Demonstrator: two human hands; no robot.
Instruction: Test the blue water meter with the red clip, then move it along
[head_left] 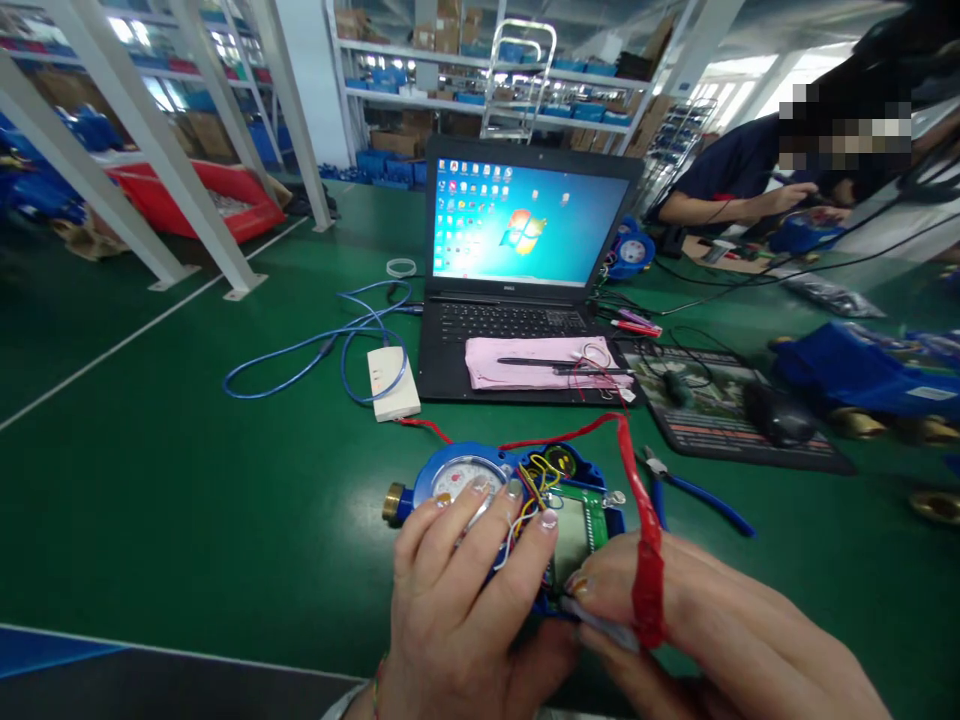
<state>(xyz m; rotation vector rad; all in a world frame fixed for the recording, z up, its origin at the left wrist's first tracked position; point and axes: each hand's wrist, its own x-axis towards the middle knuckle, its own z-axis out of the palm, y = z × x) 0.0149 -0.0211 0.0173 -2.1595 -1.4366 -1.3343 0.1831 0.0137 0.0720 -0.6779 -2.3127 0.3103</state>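
At the near edge of the green table, the left hand lies spread over one blue water meter, its fingers apart and pressing on the dial glass and the bundle of coloured wires inside the opened housing. The right hand comes in from the right with fingers pinched together on a thin silvery tool at the meter's lower edge; one red strap crosses its back. Just right of the meter lies one pair of blue-handled pliers. Beyond stand one open laptop with one pink cloth on its palm rest, one white box with a looped blue cable, and one dark mouse on a mat. Metal shelving with boxes lines the hall behind; another person works at the far right.
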